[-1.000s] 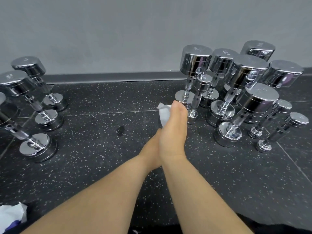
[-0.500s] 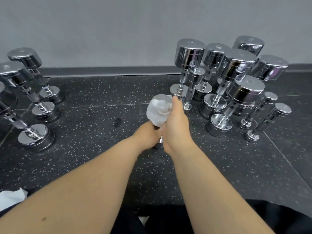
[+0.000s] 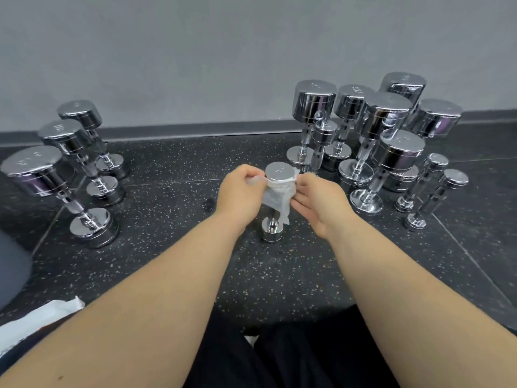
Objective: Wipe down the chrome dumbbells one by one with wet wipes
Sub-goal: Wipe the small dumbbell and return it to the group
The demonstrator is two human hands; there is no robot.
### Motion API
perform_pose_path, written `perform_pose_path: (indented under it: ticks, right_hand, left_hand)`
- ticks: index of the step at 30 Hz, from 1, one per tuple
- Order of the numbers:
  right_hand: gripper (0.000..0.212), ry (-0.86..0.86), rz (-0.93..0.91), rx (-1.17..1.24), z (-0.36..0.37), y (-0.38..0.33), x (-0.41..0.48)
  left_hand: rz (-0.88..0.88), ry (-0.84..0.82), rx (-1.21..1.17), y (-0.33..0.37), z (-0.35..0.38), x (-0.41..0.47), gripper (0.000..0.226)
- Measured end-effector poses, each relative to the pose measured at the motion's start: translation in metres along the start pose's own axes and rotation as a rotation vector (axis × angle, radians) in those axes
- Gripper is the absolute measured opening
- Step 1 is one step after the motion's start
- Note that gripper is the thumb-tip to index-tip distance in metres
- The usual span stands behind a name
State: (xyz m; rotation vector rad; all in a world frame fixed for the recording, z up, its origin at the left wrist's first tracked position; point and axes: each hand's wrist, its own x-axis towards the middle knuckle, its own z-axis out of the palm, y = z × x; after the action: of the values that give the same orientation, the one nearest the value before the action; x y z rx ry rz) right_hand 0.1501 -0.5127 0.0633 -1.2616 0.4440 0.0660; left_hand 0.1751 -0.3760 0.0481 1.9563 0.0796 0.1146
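A small chrome dumbbell stands upright on the dark speckled floor in front of me. A white wet wipe is wrapped around its upper head and hangs down over the handle. My left hand pinches the left end of the wipe. My right hand pinches the right end. The wipe is stretched taut between both hands around the head. The dumbbell's lower head shows below the wipe.
Several upright chrome dumbbells crowd the floor at right, close behind my right hand. Three larger ones lean at left. Crumpled white wipes lie at lower left. A grey wall and skirting run behind.
The hands, pressed together over the dumbbell before, have parted to either side of its top head. The bunched wipe is now spread and pulled taut around the head.
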Motion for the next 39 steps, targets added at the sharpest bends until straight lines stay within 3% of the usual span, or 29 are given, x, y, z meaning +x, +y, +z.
perform_pose_path:
  ticks: [5,8,10,11,14,16,18,22,23,27,29,31,35,39]
  right_hand:
    - [0.034,-0.013,0.005,0.006,-0.007,0.010,0.015]
    - [0.044,-0.081,-0.015,0.045,-0.006,0.020,0.025]
    - [0.045,-0.134,-0.026,0.079,-0.006,0.020,0.031]
    - [0.044,-0.150,-0.027,0.085,-0.008,0.020,0.035]
    - [0.035,-0.218,-0.009,0.125,-0.015,0.021,0.040]
    - [0.035,-0.252,0.035,0.192,-0.018,0.026,0.040]
    - [0.043,-0.293,0.094,0.290,-0.020,0.030,0.041]
    - [0.049,-0.363,0.142,0.381,-0.020,0.034,0.042]
    - [0.050,-0.381,0.130,0.366,-0.020,0.036,0.042]
    - [0.048,-0.386,0.057,0.343,-0.017,0.041,0.045]
    - [0.049,-0.387,0.028,0.340,-0.016,0.043,0.046]
    - [0.045,-0.383,0.005,0.329,-0.014,0.045,0.045]
    - [0.033,-0.372,0.004,0.222,-0.010,0.045,0.040]
    - [0.032,-0.304,0.065,0.123,-0.016,0.043,0.041]
  left_hand:
    - [0.055,0.086,0.032,-0.008,0.009,0.023,0.017]
    - [-0.087,0.129,-0.283,-0.001,0.024,0.026,0.020]
    - [-0.222,0.017,-0.535,0.001,0.034,0.014,0.020]
    - [-0.246,-0.054,-0.549,0.000,0.038,0.006,0.029]
    - [-0.067,-0.195,-0.146,-0.004,0.044,-0.012,0.074]
    - [0.107,-0.172,0.080,0.000,0.042,-0.007,0.091]
    - [0.183,-0.098,0.145,0.003,0.041,0.006,0.084]
    - [0.171,0.022,0.121,-0.004,0.040,0.022,0.029]
    - [0.141,0.033,0.057,-0.005,0.041,0.022,0.028]
    - [-0.112,-0.045,-0.301,-0.004,0.051,0.019,0.057]
    - [-0.176,-0.118,-0.364,-0.003,0.053,0.017,0.056]
    - [-0.133,-0.190,-0.287,-0.007,0.051,0.009,0.048]
    - [0.101,-0.205,0.105,-0.023,0.036,-0.002,0.074]
    - [0.259,-0.095,0.470,-0.028,0.020,0.004,0.045]
